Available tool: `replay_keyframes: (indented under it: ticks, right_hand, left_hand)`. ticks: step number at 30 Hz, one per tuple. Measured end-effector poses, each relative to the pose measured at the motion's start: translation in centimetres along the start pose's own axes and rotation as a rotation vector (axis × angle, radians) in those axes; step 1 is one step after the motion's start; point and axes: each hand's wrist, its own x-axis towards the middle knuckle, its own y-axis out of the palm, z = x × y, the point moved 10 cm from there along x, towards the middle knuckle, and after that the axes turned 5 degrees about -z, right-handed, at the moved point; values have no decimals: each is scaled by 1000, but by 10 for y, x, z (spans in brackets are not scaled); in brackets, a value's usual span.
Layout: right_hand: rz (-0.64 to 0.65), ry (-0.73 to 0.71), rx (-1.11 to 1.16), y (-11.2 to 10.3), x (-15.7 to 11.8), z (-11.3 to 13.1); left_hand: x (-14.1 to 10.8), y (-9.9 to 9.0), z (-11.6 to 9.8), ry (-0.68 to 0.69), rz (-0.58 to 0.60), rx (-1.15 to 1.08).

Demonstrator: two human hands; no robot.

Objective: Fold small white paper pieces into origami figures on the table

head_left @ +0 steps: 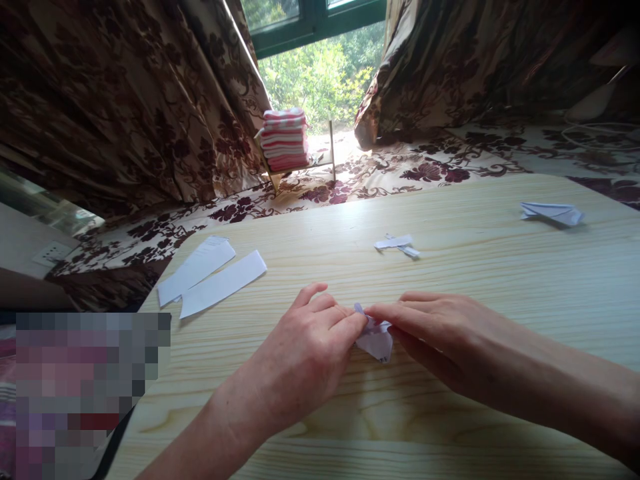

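Note:
A small piece of folded white paper (376, 343) lies at the middle of the wooden table, between my two hands. My left hand (320, 333) is closed on its left side, the thumb and index finger pressing the paper while the little finger sticks out. From the right, my right hand (440, 327) pinches the paper's upper edge with its fingertips. A narrow tip of the paper pokes up between the fingers. The fingers hide part of the folds.
White paper strips (223, 283) lie at the table's left. Small paper scraps (399, 245) are beyond my hands, and another folded paper (553, 213) sits at the far right. Behind the table, a small rack holds pink-and-white folded cloths (285, 140) by the window.

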Motion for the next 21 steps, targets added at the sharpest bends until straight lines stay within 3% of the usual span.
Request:
replay_keyframes:
  ticks: [3,12,21]
  right_hand:
    - [80,-8,46,7,-1,0]
    - [141,60,58,11,1,-3]
    - [93,-1,7,11,-1,0]
  left_hand:
    - [-1,1,1,-1,14,-4]
    - [-3,2,0,17,24,5]
    - [-2,4,1,25,53,39]
